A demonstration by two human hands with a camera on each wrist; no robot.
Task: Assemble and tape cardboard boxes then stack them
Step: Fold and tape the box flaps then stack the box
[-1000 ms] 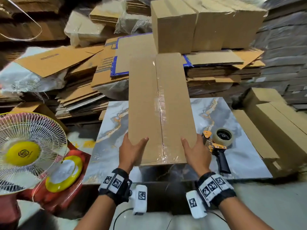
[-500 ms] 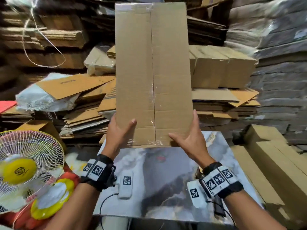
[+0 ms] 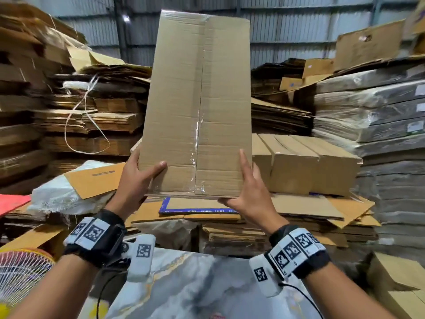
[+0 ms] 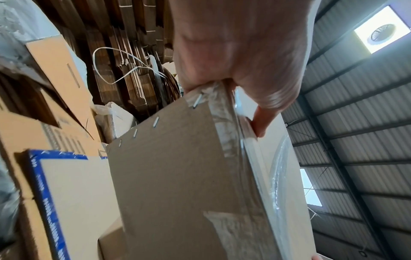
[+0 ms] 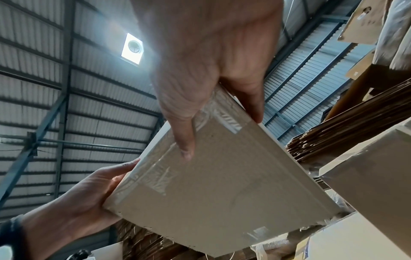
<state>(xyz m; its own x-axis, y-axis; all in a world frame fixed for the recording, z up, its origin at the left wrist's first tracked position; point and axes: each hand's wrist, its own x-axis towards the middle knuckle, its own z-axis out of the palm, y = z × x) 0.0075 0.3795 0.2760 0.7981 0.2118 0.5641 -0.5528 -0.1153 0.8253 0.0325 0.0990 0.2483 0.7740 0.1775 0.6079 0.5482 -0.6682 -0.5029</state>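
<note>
A long cardboard box (image 3: pixel 197 107), sealed with clear tape down its centre seam, stands on end in the air above the table. My left hand (image 3: pixel 138 180) grips its lower left corner, thumb across the front face and fingers behind. My right hand (image 3: pixel 248 192) holds the lower right corner, fingers up the side and thumb under the bottom end. In the left wrist view the left hand (image 4: pixel 233 52) clasps the box (image 4: pixel 177 176) at its taped, stapled end. The right wrist view shows the right hand (image 5: pixel 211 61) with its thumb on the end face of the box (image 5: pixel 222 184).
A row of assembled boxes (image 3: pixel 305 166) sits behind on stacked flat cardboard (image 3: pixel 253 233), beside a blue-edged sheet (image 3: pixel 195 204). The marble tabletop (image 3: pixel 207 284) lies below my wrists. A fan (image 3: pixel 20 272) stands lower left. Wrapped stacks (image 3: pixel 379 111) rise on the right.
Both hands have lifted the box off the marble table and raised it on end, higher than half a second ago. The tape dispenser has dropped out of view.
</note>
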